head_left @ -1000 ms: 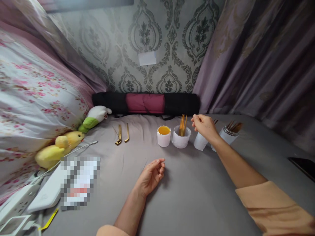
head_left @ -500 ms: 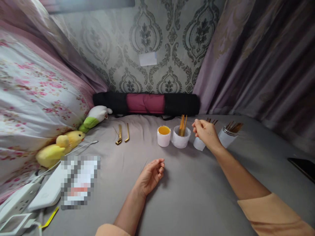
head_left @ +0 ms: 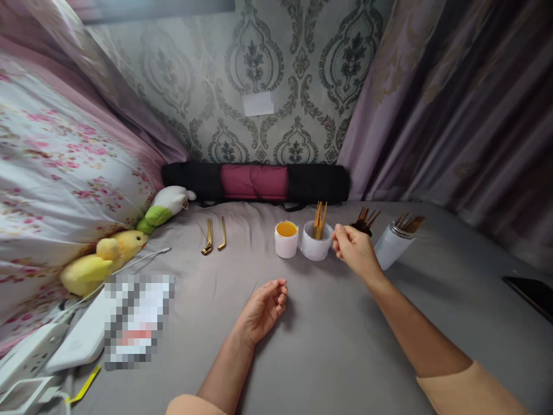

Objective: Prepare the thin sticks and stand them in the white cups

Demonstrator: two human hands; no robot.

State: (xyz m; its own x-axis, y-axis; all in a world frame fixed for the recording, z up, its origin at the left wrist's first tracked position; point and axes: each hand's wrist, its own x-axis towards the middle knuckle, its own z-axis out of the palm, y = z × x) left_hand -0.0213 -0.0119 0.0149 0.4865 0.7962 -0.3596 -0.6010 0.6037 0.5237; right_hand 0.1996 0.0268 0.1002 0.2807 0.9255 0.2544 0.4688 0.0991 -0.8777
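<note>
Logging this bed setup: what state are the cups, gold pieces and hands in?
Orange-lined cup, upright, no sticks.
Second cup, upright, gold sticks inside.
Dark sticks, standing in a half-hidden cup.
Far-right cup, tilted, brown sticks inside.
Gold bent pieces, lying flat.
Left hand, curled, empty, resting.
Right hand, pinched, grip unclear.

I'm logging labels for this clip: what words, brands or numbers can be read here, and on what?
None can be read.
White slip on the wall: no writing shows.
White pack on the bed: face blurred out, unreadable.
White cups: plain, no print visible.
</note>
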